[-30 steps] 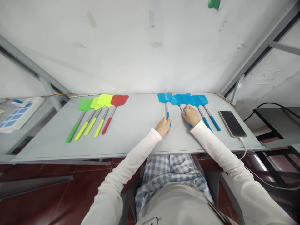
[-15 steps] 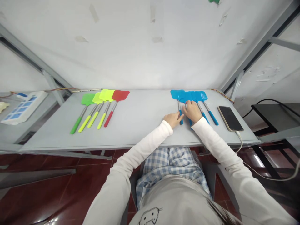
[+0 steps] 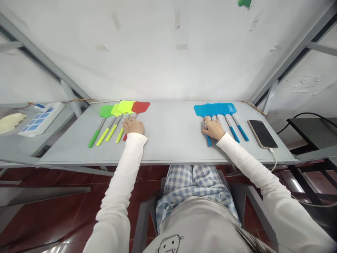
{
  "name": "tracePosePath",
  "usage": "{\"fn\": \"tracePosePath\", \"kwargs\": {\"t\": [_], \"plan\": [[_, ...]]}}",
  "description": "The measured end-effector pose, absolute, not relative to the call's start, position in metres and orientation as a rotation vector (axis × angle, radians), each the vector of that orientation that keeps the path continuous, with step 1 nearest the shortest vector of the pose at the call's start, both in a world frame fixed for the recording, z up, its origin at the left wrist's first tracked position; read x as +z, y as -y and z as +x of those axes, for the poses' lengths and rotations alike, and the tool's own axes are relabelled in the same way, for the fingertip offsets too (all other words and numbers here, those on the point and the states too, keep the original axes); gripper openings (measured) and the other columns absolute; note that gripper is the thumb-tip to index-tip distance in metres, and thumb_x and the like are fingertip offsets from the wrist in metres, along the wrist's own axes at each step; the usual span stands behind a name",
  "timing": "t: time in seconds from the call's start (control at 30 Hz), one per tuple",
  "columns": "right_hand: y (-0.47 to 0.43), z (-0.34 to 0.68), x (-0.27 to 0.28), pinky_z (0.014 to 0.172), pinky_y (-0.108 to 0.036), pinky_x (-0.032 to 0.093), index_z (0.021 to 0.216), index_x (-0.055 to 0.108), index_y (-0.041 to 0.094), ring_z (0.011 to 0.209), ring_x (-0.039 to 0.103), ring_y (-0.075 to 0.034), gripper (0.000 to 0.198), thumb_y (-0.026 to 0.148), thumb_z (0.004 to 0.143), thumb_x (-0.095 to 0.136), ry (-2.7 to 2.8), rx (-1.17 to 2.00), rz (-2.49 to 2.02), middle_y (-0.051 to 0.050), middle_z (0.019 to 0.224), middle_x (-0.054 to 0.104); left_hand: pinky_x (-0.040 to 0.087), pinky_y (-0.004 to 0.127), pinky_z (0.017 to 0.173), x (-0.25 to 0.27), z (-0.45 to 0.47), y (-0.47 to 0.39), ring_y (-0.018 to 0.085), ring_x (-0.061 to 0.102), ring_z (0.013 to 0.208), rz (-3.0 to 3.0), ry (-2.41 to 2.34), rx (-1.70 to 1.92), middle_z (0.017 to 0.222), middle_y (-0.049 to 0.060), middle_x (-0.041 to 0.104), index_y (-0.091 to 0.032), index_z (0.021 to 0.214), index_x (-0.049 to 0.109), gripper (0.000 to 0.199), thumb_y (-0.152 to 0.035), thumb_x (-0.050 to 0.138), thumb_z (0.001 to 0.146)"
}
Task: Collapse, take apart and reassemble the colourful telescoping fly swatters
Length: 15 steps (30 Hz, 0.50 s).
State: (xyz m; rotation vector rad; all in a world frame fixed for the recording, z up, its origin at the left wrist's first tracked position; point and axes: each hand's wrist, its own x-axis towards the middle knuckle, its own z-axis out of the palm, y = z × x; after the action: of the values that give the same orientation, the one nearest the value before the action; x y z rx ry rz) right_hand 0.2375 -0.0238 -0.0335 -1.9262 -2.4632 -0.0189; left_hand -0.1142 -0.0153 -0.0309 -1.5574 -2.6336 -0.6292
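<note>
My left hand (image 3: 133, 125) lies over the shaft of the red fly swatter (image 3: 141, 106), its fingers curled round it and covering part of the handle. Beside it lie several yellow fly swatters (image 3: 126, 106) with overlapping heads, then a green fly swatter (image 3: 106, 110) on the outside. On the right, my right hand (image 3: 213, 128) is closed on the shaft of the leftmost blue fly swatter (image 3: 199, 110); its handle end shows below the fingers. More blue fly swatters (image 3: 238, 127) overlap it in a fan, some shafts hidden by the hand.
A phone (image 3: 262, 134) with a white charging cable lies at the right of the grey table (image 3: 171, 140). At far left, a white-and-blue tray (image 3: 38, 121) and a pale yellow object (image 3: 12, 123) rest on another surface. A white wall stands behind, with metal frame posts at both sides.
My left hand has moved from the blue fly swatters across to the red one. My right hand stays at the blue group, where the leftmost swatter now sits closer to the others.
</note>
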Motion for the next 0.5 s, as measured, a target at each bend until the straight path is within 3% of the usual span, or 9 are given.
{"fn": "tracePosePath", "kwargs": {"t": [0.33, 0.5], "plan": [[0.019, 0.253, -0.036, 0.088, -0.042, 0.040, 0.129, 0.046, 0.002, 0.105, 0.059, -0.034, 0.043, 0.017, 0.089, 0.037, 2.335, -0.082, -2.069, -0.024, 0.112, 0.064, 0.039, 0.053, 0.097, -0.051, -0.143, 0.016, 0.039, 0.049, 0.119, -1.739, 2.528, -0.583, 0.118, 0.028, 0.055, -0.005, 0.111, 0.059, 0.034, -0.019, 0.040, 0.086], [0.021, 0.244, -0.028, 0.101, -0.048, 0.036, 0.140, 0.042, 0.007, 0.130, 0.043, -0.035, 0.051, 0.028, 0.094, 0.040, 2.329, -0.303, -1.664, -0.024, 0.140, 0.046, 0.045, 0.037, 0.085, -0.036, -0.106, 0.023, 0.028, 0.059, 0.104, -2.150, 2.246, -0.523, 0.121, 0.016, 0.055, -0.017, 0.123, 0.054, 0.035, -0.029, 0.035, 0.096]]}}
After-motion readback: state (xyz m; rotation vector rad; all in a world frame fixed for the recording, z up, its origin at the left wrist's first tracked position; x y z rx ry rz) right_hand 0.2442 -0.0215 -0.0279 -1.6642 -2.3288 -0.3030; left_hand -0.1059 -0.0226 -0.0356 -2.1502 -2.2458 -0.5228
